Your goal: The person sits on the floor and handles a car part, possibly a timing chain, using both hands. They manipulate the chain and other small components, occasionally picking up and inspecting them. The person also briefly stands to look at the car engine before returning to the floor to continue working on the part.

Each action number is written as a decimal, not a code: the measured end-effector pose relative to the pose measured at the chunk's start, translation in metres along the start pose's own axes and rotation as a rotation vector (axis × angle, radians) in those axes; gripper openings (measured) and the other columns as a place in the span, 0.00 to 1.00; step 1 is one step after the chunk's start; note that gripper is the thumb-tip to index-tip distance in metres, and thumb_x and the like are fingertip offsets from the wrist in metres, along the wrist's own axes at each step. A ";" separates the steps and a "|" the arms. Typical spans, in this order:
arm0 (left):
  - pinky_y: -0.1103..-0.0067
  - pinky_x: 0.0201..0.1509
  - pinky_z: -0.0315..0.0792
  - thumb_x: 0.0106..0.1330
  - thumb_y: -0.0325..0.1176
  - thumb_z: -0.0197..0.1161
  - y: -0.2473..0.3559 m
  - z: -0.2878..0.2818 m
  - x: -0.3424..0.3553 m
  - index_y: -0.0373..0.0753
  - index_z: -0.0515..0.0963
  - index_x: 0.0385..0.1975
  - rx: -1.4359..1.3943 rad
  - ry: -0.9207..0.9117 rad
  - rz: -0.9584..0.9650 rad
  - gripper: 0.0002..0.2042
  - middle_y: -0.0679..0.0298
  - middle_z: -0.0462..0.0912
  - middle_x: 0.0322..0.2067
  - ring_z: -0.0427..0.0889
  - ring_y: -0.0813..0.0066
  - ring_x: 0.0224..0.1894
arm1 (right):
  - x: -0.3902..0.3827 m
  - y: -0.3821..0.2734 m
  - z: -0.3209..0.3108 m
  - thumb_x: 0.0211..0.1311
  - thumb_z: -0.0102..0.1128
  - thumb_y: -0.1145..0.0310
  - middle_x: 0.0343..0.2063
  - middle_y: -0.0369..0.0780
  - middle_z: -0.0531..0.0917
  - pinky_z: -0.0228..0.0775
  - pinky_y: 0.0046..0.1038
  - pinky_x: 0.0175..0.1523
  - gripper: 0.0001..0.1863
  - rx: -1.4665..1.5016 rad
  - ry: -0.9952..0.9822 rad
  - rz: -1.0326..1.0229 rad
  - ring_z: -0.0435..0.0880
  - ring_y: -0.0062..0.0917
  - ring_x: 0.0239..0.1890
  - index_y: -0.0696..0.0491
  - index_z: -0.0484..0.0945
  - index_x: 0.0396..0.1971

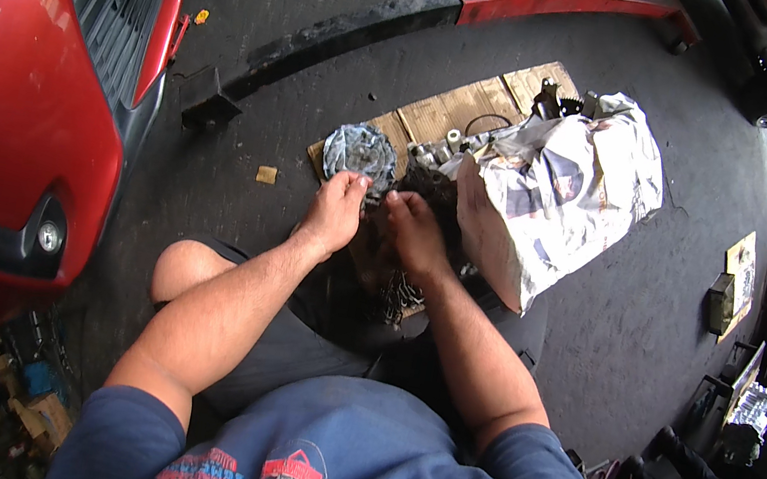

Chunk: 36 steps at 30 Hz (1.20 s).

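Red bodywork of a car [27, 129] filled the far left as I watched from the head view, its grille over the dark floor [252, 116]. Right of it lay flattened cardboard [456, 110], and near its left end sat a round, greasy metal part [360, 153], a disc with a shiny grey face. My left hand [335, 211] was just below that disc, its fingers curled and pressed together on something small at the disc's lower rim; I could not tell exactly what they pinched. My right hand [415, 230] was close beside it, fingers bent down into a dark, oily assembly [396, 287] between my knees, and whether they gripped it or only rested on it was hidden. Farther right, small metal pieces [444, 148] lay on the cardboard against a crumpled newspaper bundle [555, 187], with a dark geared piece [549, 97] at its top edge.

To do this well, I judged that the left hand should steady the disc near its rim while the right worked, keeping both close and low over the cardboard so nothing slipped onto the floor. Oily surfaces called for a firm, slow grip.
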State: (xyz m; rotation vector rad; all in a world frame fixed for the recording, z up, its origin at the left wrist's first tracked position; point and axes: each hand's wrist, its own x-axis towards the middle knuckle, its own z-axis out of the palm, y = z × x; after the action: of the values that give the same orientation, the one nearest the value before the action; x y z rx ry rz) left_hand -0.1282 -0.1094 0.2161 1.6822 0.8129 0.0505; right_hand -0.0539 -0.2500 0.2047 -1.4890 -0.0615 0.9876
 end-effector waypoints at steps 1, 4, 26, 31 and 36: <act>0.76 0.40 0.75 0.75 0.40 0.50 -0.001 0.001 0.001 0.34 0.76 0.46 -0.037 0.005 -0.026 0.15 0.61 0.82 0.34 0.80 0.77 0.35 | 0.003 0.003 -0.004 0.70 0.56 0.55 0.28 0.34 0.78 0.68 0.23 0.32 0.16 -0.086 0.042 -0.022 0.73 0.16 0.26 0.55 0.76 0.41; 0.81 0.41 0.74 0.76 0.34 0.48 0.001 -0.002 0.008 0.36 0.76 0.45 -0.251 0.031 -0.100 0.11 0.66 0.79 0.42 0.76 0.80 0.38 | 0.012 0.017 -0.018 0.69 0.55 0.58 0.32 0.40 0.80 0.71 0.31 0.35 0.15 -0.427 0.082 -0.135 0.78 0.27 0.30 0.57 0.77 0.42; 0.83 0.42 0.76 0.74 0.31 0.56 0.074 -0.023 -0.002 0.33 0.78 0.48 -0.197 -0.056 -0.016 0.10 0.66 0.81 0.34 0.79 0.83 0.35 | 0.128 0.193 -0.003 0.60 0.58 0.66 0.60 0.55 0.72 0.68 0.42 0.62 0.31 -1.079 0.151 -0.035 0.73 0.47 0.61 0.55 0.66 0.64; 0.86 0.39 0.72 0.76 0.31 0.51 0.061 -0.025 0.005 0.36 0.74 0.52 -0.364 -0.048 -0.160 0.11 0.71 0.73 0.34 0.73 0.88 0.32 | 0.138 0.234 0.001 0.59 0.58 0.67 0.61 0.55 0.71 0.67 0.42 0.63 0.31 -1.062 0.400 -0.376 0.71 0.47 0.62 0.55 0.67 0.64; 0.77 0.37 0.75 0.69 0.30 0.55 0.010 -0.005 0.031 0.38 0.75 0.42 0.035 0.040 -0.098 0.07 0.64 0.76 0.28 0.78 0.74 0.29 | 0.085 0.206 -0.002 0.68 0.49 0.62 0.56 0.52 0.76 0.72 0.47 0.57 0.24 -0.790 0.065 0.248 0.77 0.53 0.55 0.55 0.69 0.61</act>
State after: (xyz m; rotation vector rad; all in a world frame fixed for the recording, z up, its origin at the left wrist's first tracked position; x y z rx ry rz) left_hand -0.1024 -0.0895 0.2144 1.6762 0.9295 0.0024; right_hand -0.1030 -0.2463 -0.0125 -2.2908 -0.2473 1.1806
